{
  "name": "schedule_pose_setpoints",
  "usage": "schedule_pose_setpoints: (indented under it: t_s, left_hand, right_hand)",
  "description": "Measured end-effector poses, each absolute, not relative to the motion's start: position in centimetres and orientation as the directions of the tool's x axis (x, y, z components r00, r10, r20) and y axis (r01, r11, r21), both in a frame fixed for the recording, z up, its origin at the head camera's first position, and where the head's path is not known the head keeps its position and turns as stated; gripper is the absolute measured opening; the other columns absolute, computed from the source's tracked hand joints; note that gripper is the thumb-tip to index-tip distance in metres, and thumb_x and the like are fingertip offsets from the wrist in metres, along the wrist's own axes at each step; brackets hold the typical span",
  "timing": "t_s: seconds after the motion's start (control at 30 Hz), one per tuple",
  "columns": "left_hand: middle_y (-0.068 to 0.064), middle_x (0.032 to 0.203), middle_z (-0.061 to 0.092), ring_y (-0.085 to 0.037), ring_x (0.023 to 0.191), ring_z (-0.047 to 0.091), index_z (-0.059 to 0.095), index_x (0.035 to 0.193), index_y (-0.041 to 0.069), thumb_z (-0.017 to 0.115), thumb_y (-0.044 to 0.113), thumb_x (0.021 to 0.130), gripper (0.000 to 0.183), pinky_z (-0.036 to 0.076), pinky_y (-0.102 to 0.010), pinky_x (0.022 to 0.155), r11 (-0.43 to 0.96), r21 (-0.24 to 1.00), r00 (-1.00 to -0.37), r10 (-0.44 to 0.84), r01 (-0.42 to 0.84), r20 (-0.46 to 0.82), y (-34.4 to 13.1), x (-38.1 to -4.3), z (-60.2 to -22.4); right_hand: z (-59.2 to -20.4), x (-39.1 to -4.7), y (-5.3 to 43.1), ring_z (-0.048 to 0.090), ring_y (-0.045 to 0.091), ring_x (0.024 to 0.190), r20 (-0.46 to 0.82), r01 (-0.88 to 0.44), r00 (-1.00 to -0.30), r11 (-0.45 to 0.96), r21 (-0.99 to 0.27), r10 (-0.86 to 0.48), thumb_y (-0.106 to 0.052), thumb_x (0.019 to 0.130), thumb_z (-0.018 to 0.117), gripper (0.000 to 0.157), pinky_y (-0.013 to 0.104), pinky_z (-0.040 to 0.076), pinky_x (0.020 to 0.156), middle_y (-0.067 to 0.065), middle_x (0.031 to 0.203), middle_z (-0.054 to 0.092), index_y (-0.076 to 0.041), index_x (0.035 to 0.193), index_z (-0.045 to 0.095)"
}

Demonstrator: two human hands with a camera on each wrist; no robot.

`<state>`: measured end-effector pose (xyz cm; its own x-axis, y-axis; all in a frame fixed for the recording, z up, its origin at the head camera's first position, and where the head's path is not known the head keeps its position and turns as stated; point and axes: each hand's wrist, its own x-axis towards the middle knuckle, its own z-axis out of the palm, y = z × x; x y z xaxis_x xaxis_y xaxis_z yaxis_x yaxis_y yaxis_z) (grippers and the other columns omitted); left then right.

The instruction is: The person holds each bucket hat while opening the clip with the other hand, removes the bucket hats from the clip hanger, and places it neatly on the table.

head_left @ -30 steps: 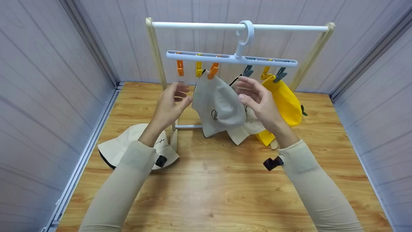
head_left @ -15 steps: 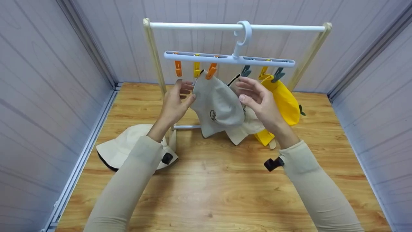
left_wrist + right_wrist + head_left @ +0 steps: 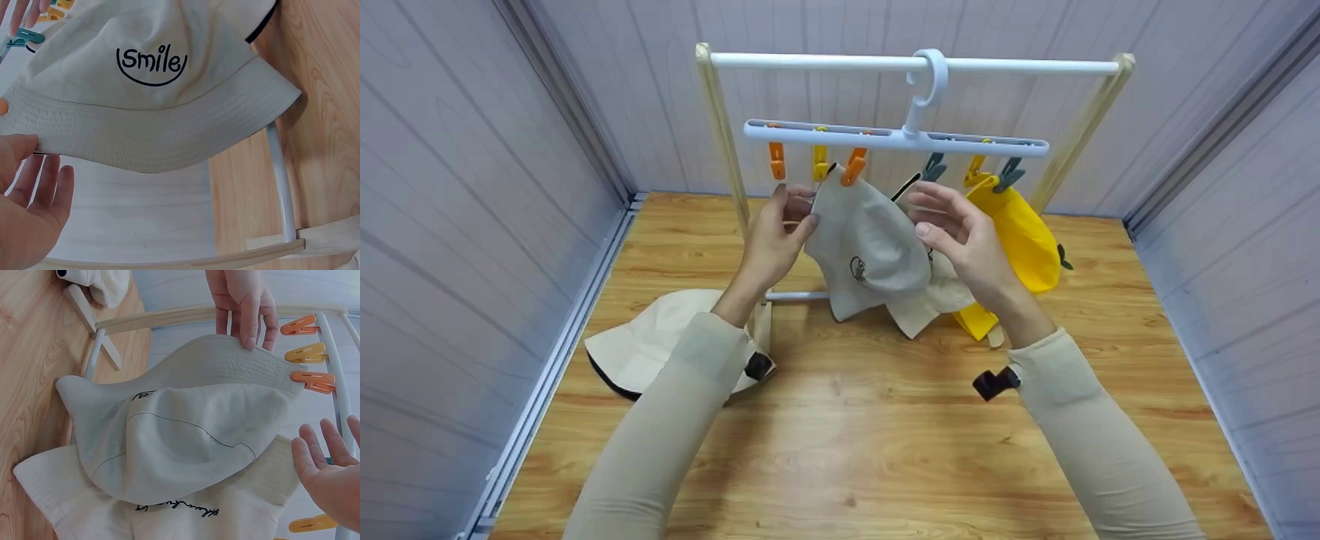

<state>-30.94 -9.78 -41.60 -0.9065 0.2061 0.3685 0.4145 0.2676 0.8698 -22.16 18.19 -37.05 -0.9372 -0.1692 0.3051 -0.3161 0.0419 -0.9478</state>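
Observation:
A pale grey bucket hat with "smile" lettering hangs by its brim from an orange clothespin on a white clip hanger. My left hand pinches the brim's left edge, thumb in front and fingers behind, as the right wrist view shows. Beside the hat's crown, my right hand is held up with its fingers relaxed, holding nothing. Partly hidden behind the grey hat is a cream bucket hat with black lettering. A yellow hat with a green leaf hangs at the right.
The hanger hooks over the white rail of a wooden-ended rack. Left of the grey hat, an orange clothespin and a yellow clothespin hang down. Another cream bucket hat lies on the wood-look floor, partly behind my left forearm.
My left hand has moved slightly right to the grey hat's brim, and its thumb and fingers have closed on the edge. My right hand has stayed nearly still.

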Motion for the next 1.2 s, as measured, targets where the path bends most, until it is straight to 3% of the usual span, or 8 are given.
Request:
schedule_pose_setpoints:
  t_s: [0.4,0.6,0.83,1.2]
  left_hand:
    - [-0.013,0.110,0.070,-0.022,0.097,0.068,0.064,0.128,0.002,0.069,0.005,0.103,0.026,0.059,-0.032,0.085,0.296,0.861,-0.909,0.184,0.414,0.375,-9.4,-31.0,-41.7]
    - [-0.015,0.112,0.070,-0.025,0.097,0.068,0.063,0.127,0.002,0.069,0.003,0.102,0.026,0.057,-0.033,0.086,0.292,0.864,-0.910,0.197,0.410,0.365,-9.4,-30.7,-41.7]
    - [-0.014,0.112,0.069,-0.025,0.096,0.067,0.063,0.128,0.003,0.069,0.003,0.102,0.026,0.056,-0.030,0.082,0.262,0.887,-0.919,0.214,0.381,0.332,-9.3,-30.5,-41.6]
    - [-0.013,0.112,0.068,-0.022,0.095,0.066,0.062,0.130,0.006,0.068,0.003,0.103,0.028,0.061,-0.029,0.076,0.207,0.938,-0.946,0.227,0.279,0.232,-9.2,-30.1,-41.6]
  right_hand:
    - [-37.1,-22.3,18.0,0.051,0.043,0.141,0.317,-0.328,-0.932,0.034,-0.944,-0.177,-0.012,0.106,0.062,0.049,0.037,0.048,0.116,0.021,0.151,0.055,-0.007,0.154,0.051]
    - [-37.0,-22.5,17.7,0.054,0.038,0.140,0.302,-0.315,-0.938,0.059,-0.947,-0.169,-0.014,0.106,0.063,0.053,0.036,0.049,0.115,0.017,0.150,0.056,-0.005,0.156,0.048]
    - [-36.6,-23.3,16.9,0.057,0.031,0.138,0.297,-0.311,-0.942,0.071,-0.948,-0.158,-0.016,0.105,0.066,0.052,0.037,0.049,0.115,0.009,0.146,0.060,-0.011,0.155,0.051]
    - [-36.2,-24.8,15.5,0.057,0.029,0.137,0.300,-0.313,-0.941,0.065,-0.947,-0.157,-0.012,0.106,0.065,0.055,0.036,0.048,0.116,0.011,0.149,0.057,-0.003,0.156,0.046]
